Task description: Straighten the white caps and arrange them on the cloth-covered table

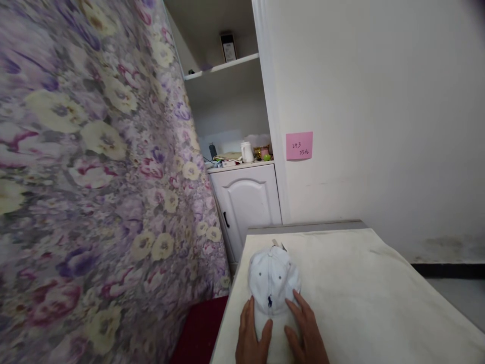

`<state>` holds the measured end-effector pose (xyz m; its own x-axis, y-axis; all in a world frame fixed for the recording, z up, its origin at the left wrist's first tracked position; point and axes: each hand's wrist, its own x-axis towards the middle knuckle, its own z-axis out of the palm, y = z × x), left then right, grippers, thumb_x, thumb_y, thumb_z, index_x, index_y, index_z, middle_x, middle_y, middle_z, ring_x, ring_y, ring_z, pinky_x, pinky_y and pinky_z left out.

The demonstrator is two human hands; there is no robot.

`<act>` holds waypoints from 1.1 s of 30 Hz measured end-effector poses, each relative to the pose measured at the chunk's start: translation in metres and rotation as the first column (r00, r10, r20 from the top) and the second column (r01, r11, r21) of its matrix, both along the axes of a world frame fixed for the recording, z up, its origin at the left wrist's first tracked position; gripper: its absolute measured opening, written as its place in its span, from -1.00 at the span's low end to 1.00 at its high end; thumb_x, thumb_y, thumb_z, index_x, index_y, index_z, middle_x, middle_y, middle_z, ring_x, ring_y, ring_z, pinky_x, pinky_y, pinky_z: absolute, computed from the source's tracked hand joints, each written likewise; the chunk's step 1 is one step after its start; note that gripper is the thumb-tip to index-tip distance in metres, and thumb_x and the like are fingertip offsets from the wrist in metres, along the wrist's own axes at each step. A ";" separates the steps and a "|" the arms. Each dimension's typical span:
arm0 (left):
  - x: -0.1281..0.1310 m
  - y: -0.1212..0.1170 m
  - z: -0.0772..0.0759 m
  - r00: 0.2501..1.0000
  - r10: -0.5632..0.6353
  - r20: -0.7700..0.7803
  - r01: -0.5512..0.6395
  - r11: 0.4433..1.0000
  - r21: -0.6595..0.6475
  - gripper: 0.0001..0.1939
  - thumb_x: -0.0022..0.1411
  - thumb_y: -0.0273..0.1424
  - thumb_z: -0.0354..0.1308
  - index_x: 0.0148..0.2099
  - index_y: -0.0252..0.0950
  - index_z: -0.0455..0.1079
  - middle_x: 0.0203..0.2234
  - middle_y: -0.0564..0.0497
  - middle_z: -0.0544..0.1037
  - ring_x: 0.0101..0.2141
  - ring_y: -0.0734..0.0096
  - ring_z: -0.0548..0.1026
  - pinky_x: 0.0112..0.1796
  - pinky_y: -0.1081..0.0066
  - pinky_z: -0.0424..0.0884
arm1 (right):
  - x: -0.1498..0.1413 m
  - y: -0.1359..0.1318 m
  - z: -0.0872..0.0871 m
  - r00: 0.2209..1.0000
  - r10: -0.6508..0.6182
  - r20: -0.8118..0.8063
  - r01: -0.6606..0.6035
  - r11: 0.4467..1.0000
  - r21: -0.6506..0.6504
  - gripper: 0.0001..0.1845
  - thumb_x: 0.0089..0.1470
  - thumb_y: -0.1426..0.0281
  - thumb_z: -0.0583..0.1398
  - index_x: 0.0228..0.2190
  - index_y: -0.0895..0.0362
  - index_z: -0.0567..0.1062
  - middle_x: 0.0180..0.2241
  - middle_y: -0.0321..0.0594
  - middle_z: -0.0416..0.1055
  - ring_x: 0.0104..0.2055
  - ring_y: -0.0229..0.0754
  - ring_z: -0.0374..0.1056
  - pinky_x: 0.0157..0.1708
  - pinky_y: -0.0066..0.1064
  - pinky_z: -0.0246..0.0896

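A pale, whitish baseball cap [270,280] with a small dark embroidered emblem on its front lies on the cloth-covered table, its brim pointing toward me. A strap end and what looks like a tag stick out at its far side. My left hand [251,336] rests at the left edge of the brim, fingers stretched out and thumb apart. On the other side, my right hand [306,328] touches the cap's right edge with spread fingers, its thumb over the brim. Both palms are turned down, and the near part of the brim lies between the hands.
A cream cloth [356,293] covers the table. To the left hangs a floral curtain [113,177], with a dark red surface [202,331] below it. A white cabinet [252,202] behind carries a white jug [247,151] and small items. A pink note [299,146] is on the wall.
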<state>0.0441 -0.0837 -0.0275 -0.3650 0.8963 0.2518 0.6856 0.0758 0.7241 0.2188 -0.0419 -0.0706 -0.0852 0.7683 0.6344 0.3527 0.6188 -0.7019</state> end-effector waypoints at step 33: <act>0.009 -0.021 -0.013 0.998 -0.027 -0.055 0.032 0.994 0.101 -0.36 0.33 -0.25 0.00 0.37 -0.43 0.08 0.37 -0.32 0.13 0.38 0.05 0.07 0.33 0.04 0.05 | 0.010 -0.014 -0.014 0.940 -0.013 -0.342 -0.104 0.941 -0.321 -0.55 0.02 0.38 0.20 0.00 0.10 0.49 0.12 0.06 0.44 0.15 0.06 0.41 0.06 -0.16 0.46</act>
